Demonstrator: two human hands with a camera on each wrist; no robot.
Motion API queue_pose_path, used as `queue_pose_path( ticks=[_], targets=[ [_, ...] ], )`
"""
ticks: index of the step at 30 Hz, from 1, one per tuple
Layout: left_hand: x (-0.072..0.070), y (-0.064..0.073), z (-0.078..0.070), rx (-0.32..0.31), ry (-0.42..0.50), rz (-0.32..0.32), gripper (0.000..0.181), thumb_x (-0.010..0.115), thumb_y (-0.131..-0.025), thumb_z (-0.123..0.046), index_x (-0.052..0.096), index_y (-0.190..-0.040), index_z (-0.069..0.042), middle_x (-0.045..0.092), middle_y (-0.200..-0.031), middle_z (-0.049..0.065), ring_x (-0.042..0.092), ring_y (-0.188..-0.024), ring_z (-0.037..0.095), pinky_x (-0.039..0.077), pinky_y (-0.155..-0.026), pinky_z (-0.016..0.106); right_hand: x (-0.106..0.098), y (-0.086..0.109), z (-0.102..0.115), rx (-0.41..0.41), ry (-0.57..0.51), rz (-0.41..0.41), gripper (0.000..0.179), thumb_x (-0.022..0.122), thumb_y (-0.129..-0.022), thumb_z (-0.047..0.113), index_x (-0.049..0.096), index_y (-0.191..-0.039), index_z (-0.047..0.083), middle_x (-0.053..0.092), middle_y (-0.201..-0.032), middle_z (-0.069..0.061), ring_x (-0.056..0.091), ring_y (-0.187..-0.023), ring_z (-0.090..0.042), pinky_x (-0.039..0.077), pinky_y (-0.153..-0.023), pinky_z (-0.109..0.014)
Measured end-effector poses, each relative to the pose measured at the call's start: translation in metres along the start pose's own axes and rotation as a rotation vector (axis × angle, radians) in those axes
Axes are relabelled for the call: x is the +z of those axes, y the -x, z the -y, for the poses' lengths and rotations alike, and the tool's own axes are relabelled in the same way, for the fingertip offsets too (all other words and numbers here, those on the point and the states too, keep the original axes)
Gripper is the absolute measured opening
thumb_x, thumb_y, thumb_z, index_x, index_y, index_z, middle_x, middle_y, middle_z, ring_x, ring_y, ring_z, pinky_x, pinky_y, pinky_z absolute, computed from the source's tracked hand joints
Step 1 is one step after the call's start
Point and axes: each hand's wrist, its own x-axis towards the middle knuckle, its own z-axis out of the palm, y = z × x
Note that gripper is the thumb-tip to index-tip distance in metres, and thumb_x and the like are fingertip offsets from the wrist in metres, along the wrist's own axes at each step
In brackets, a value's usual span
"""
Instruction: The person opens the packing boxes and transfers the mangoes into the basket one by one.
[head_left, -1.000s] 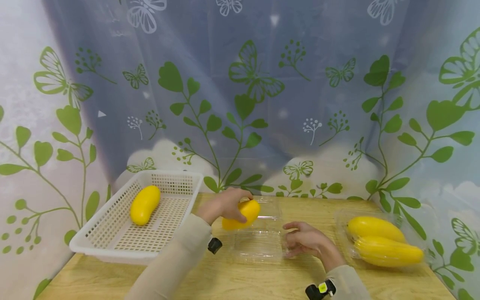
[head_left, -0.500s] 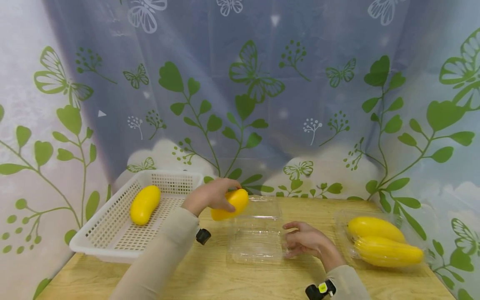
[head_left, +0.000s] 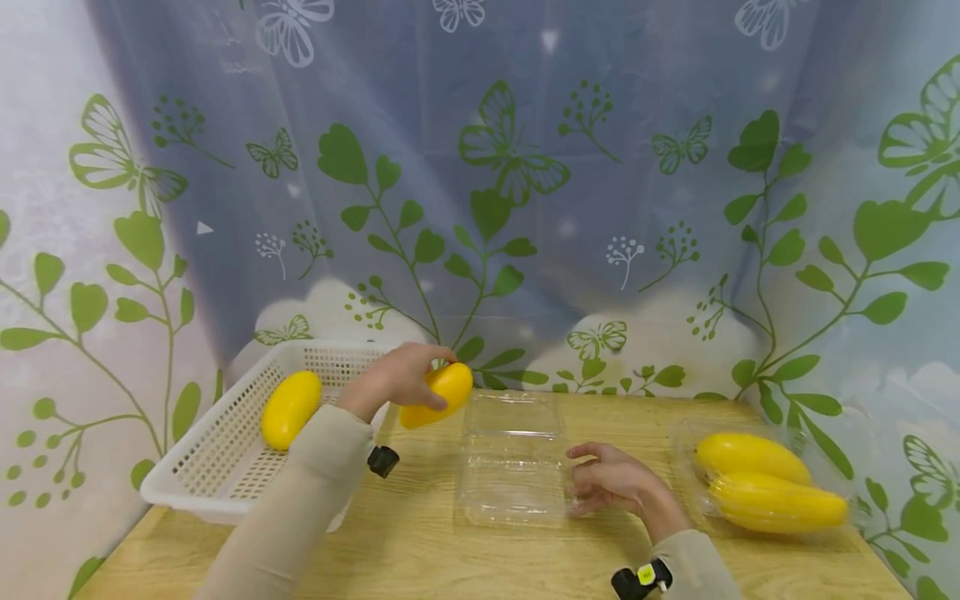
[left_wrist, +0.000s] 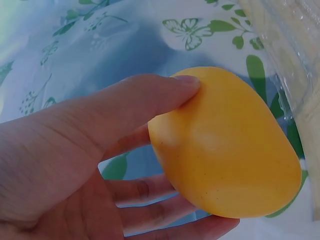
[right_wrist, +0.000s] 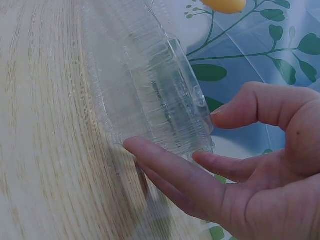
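1. One smooth, yellow, mango-like oval fruit is held in the air over the desk, between the basket and the middle container. The left hand grips it, thumb on one side, fingers round the other.
2. The right hand holds nothing firmly; its fingers are loosely bent and spread at the right edge of the clear plastic hinged container. How hard they press, I cannot tell.
3. The step looks like moving fruit between that container and the basket. Smooth skin may slip, so keep the thumb opposed; pass well above the rim, lower fully, then release. A light right-hand touch should steady thin plastic without bending it.
4. The white perforated plastic basket contains one similar yellow oval fruit.
5. The middle container lies unfolded; no fruit shows inside.
6. Another clear plastic container, far right, holds two elongated yellow fruits, side by side.
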Motion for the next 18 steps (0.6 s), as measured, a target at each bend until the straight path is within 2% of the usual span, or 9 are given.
queue_pose_path(
  ticks=[8,18],
  targets=[
    [-0.013,0.004,0.012,-0.009,-0.028,0.009,0.064,0.082,-0.087,-0.02,0.056,-0.145,-0.012,0.063,-0.139,0.015,0.065,-0.117,0.031,0.055,-0.096,0.049,-0.001,-0.001,0.0,-0.002,-0.013,0.006,0.065,0.049,-0.096,-0.001,0.018,-0.151,-0.015,0.042,-0.078,0.0,0.04,-0.064,-0.008,0.064,-0.083,-0.045],
    [-0.022,0.008,0.03,-0.046,-0.042,0.002,0.061,0.082,-0.087,-0.021,0.058,-0.142,-0.012,0.064,-0.136,0.017,0.064,-0.117,0.036,0.056,-0.094,0.051,-0.002,-0.002,-0.002,0.001,-0.03,0.013,0.066,0.051,-0.096,0.0,0.017,-0.151,-0.014,0.046,-0.083,-0.002,0.045,-0.067,-0.009,0.065,-0.082,-0.044]
  ],
)
